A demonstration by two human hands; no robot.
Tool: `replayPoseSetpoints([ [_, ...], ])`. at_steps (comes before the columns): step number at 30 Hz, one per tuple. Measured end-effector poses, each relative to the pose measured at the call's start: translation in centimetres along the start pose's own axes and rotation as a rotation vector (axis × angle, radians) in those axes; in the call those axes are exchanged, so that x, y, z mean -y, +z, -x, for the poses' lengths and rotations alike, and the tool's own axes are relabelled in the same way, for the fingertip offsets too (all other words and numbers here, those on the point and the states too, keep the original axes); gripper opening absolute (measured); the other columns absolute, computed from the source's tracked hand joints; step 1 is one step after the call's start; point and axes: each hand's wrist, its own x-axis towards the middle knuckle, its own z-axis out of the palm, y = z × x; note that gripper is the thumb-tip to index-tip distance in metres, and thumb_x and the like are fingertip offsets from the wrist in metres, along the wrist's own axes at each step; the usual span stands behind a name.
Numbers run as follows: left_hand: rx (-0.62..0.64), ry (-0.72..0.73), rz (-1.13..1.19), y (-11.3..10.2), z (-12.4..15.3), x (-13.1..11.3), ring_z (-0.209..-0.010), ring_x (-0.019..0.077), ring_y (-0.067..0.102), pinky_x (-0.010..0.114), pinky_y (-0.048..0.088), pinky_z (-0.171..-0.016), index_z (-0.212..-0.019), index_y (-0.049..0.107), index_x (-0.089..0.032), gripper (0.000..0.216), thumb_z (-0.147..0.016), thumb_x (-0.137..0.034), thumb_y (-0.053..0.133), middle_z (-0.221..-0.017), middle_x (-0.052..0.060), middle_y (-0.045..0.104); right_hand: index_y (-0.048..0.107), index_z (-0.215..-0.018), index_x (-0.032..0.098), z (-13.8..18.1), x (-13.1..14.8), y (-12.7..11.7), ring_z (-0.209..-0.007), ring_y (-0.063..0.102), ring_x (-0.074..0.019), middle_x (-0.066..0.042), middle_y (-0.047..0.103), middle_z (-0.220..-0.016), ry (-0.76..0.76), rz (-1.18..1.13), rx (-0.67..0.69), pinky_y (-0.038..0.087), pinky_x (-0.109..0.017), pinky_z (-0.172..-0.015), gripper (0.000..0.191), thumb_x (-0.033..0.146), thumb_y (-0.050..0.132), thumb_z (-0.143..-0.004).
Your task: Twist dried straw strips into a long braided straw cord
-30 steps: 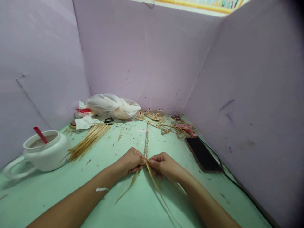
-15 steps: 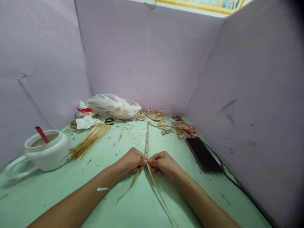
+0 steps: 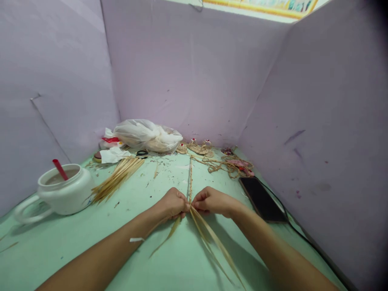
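Note:
A thin braid of straw-coloured fibre (image 3: 190, 178) runs from the back of the table toward me. At its near end my left hand (image 3: 176, 203) is closed in a pinch, and one loose strip (image 3: 169, 235) hangs out below its fingers. My right hand (image 3: 210, 201) is closed too, its thumb and forefinger pinching at the same spot from the right. Two more loose strips (image 3: 218, 242) fan out from there toward the front right. The fingertips partly hide where the strips cross.
A bundle of dry strips (image 3: 119, 178) and a white mug (image 3: 68, 196) with a red straw lie left. Behind are a plastic bag (image 3: 148, 135), scissors (image 3: 142, 153) and small woven pieces (image 3: 197, 148). A phone (image 3: 262, 200), a black cable and tangled cord (image 3: 233, 166) lie right.
My right hand has turned, its wrist swinging outward to the right. The loose strips on the right have spread apart. My left hand keeps its pinch; the whole view has shifted slightly.

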Motion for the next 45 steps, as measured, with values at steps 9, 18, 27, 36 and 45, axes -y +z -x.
replayPoseSetpoints([
  [9,0.012,0.091,0.07,-0.3,0.3,0.2,-0.026,0.0035,0.026,0.019,0.016,-0.031,-0.044,0.051,-0.012,0.013,-0.057,-0.015,0.048,-0.032,-0.003,0.042,0.058,-0.054,0.011,-1.1,-1.0,0.2,-0.039,0.044,-0.0051,0.002,0.052,-0.044,0.111,-0.214,-0.055,0.037,-0.017,-0.042,0.004,0.014,0.059,-0.056],
  [18,-0.001,0.239,0.049,0.1,-0.2,1.1,-0.034,0.0036,0.029,0.019,0.02,-0.037,-0.047,0.056,-0.01,0.021,-0.059,-0.027,0.057,-0.036,-0.003,0.042,0.042,-0.063,0.016,-0.1,-1.0,2.3,-0.047,0.054,-0.0092,0.003,0.051,-0.048,0.091,-0.522,-0.031,0.049,-0.026,-0.056,0.012,0.011,0.052,-0.068],
  [27,0.035,0.367,-0.134,-0.3,0.3,0.5,-0.044,0.0058,0.033,0.018,0.025,-0.043,-0.057,0.065,-0.008,0.027,-0.064,-0.031,0.052,-0.045,-0.002,0.046,0.045,-0.057,0.014,0.1,-1.3,2.1,-0.029,0.019,-0.0007,0.007,0.037,-0.041,0.172,-0.431,0.019,0.01,-0.014,-0.028,0.019,0.018,0.046,-0.076],
  [36,0.027,0.412,-0.474,-1.2,0.1,0.3,-0.049,0.0074,0.036,0.018,0.025,-0.044,-0.053,0.058,-0.012,0.017,-0.058,-0.017,0.042,-0.047,-0.003,0.042,0.042,-0.046,0.016,0.0,-1.7,2.7,-0.03,0.019,-0.0022,0.009,0.032,-0.033,0.096,-0.248,-0.215,0.01,-0.02,-0.033,0.015,0.014,0.052,-0.057],
  [45,-0.194,0.159,-0.449,-0.1,1.0,-0.4,-0.045,0.0085,0.037,0.021,0.026,-0.045,-0.052,0.055,-0.012,0.014,-0.06,-0.022,0.05,-0.044,-0.002,0.041,0.047,-0.046,0.015,0.0,-2.0,3.2,-0.034,0.024,-0.0029,0.007,0.039,-0.035,-0.005,-0.266,-0.318,0.014,-0.02,-0.038,0.01,0.017,0.052,-0.054],
])
